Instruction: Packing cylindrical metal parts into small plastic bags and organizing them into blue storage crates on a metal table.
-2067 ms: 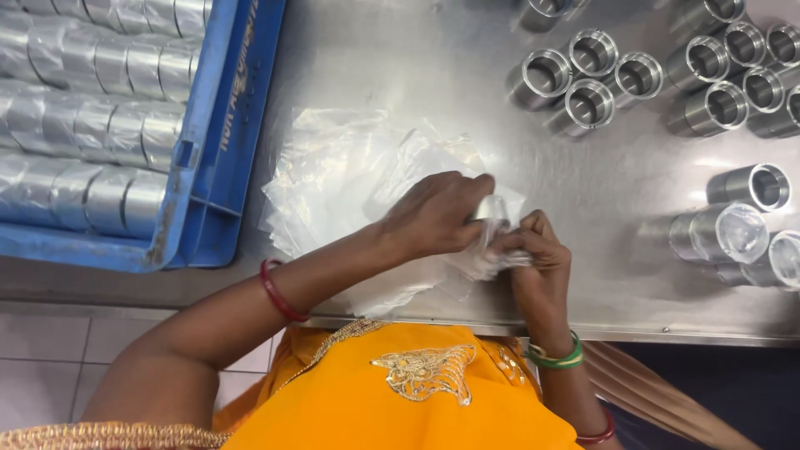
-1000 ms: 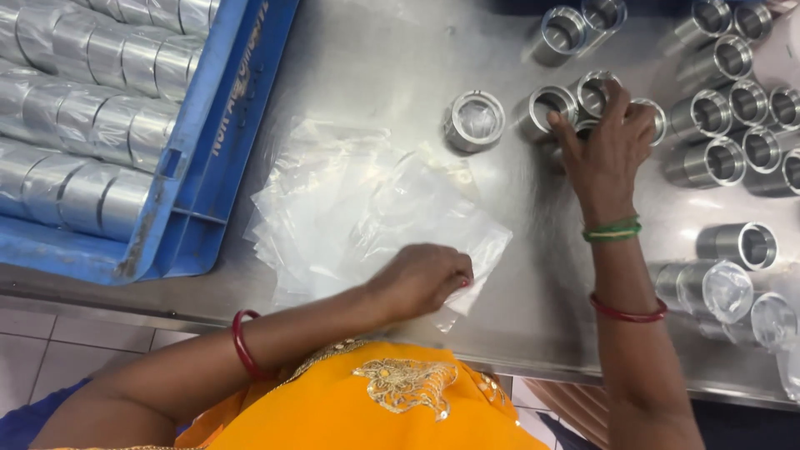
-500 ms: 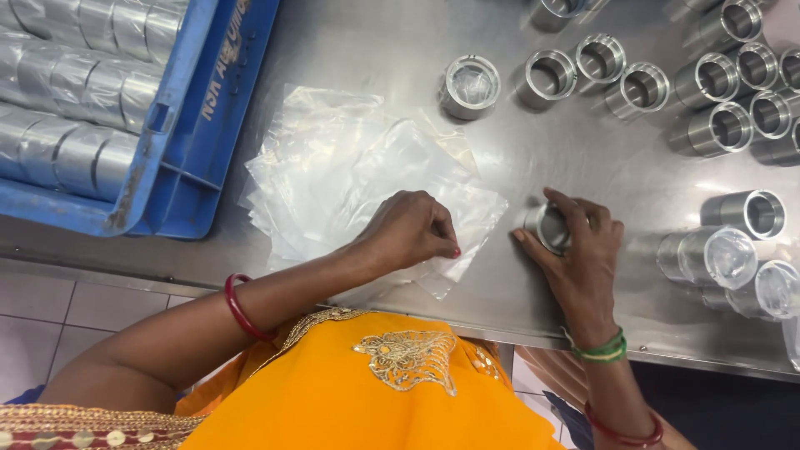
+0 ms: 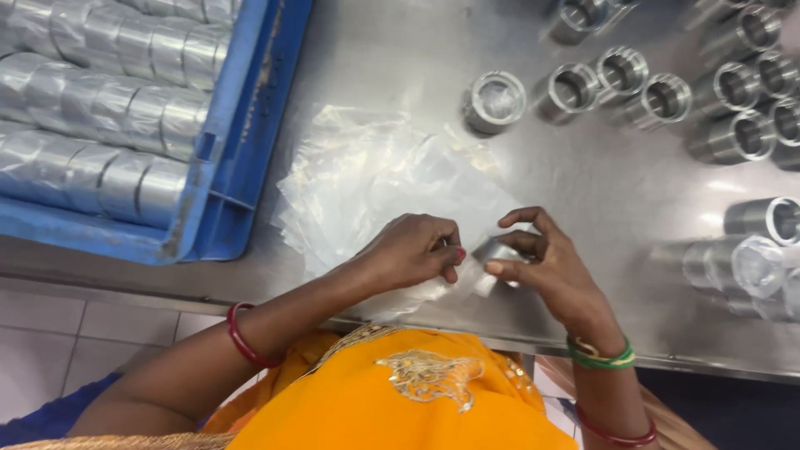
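Since half a second ago the right hand [image 4: 546, 267] has drawn in toward the left hand [image 4: 414, 250], carrying the small metal sleeve [image 4: 496, 250] away from the bare table and up to the edge of the plastic bags. The sleeve now sits between the two hands, held in the right hand's curled fingers: thumb beneath, index arched over the top, the hand partly closed around it. It lies just right of the left hand's fingertips. The left hand is bunched, thumb and fingers pressed together, pinching the edge of a clear plastic bag [image 4: 454, 279] that reaches toward the sleeve. Under and behind both hands spreads the loose pile of clear bags [image 4: 375, 183] on the steel table [image 4: 400, 75]. More metal sleeves [image 4: 621, 75] stand farther back and to the right, well apart from the hands. A blue crate [image 4: 250, 167] of wrapped sleeves sits at left.
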